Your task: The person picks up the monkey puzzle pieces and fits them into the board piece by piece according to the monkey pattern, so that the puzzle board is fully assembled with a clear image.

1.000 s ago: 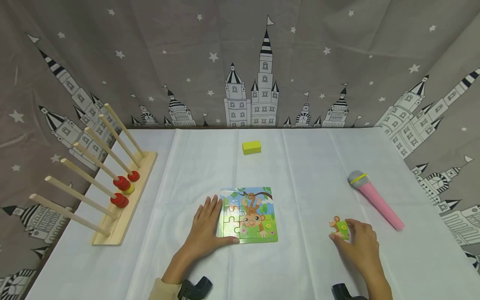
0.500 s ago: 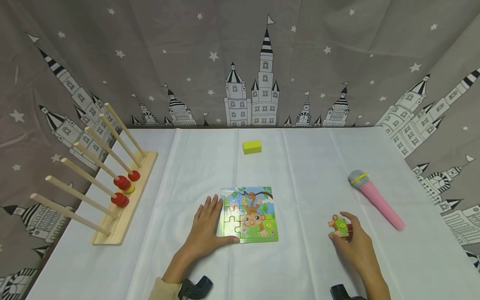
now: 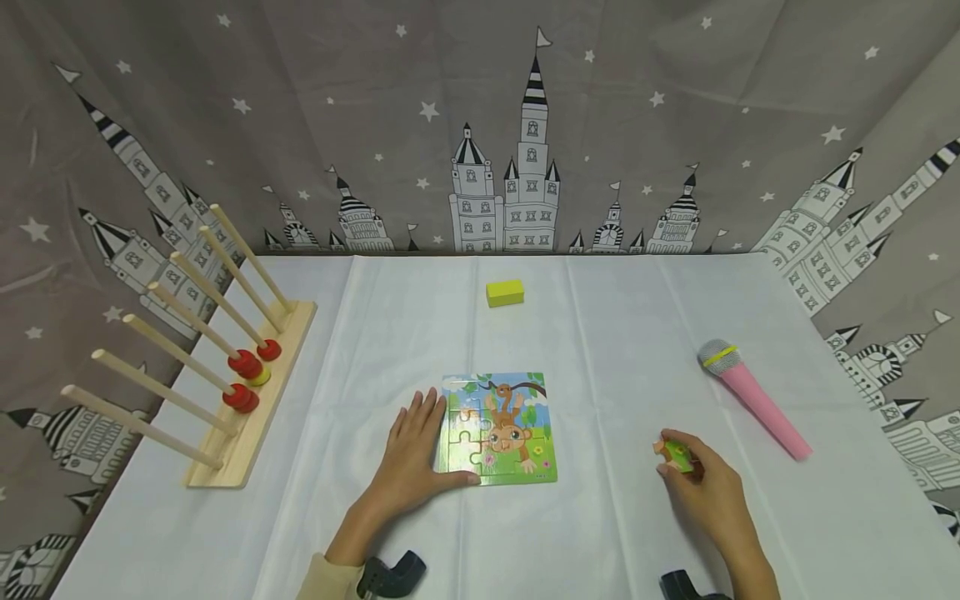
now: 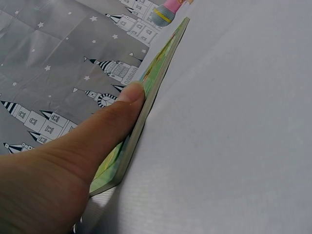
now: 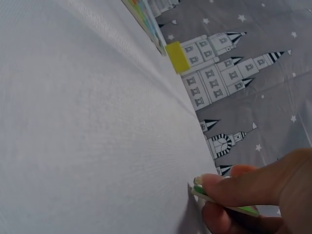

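A square jigsaw puzzle (image 3: 498,429) with a monkey hanging from a branch lies flat in the middle of the white table. My left hand (image 3: 408,454) rests at its left side with the fingers straight, the thumb lying on the near edge; in the left wrist view that thumb (image 4: 114,117) presses the puzzle's rim. Off to the right, my right hand (image 3: 708,483) pinches a green and brown puzzle piece (image 3: 678,455) between thumb and fingers. The right wrist view has this piece (image 5: 200,190) tilted and seen nearly edge-on, partly covered by the thumb.
A wooden peg stand (image 3: 258,408) with red and yellow rings is at the left. Behind the puzzle sits a yellow block (image 3: 505,292). A pink toy microphone (image 3: 761,408) lies beyond the right hand. A grey castle-print curtain (image 3: 337,100) hangs behind the table.
The puzzle piece has tilted in my right hand, so less of its printed face shows. The right fingers have shifted around it. My left hand and the puzzle have stayed put.
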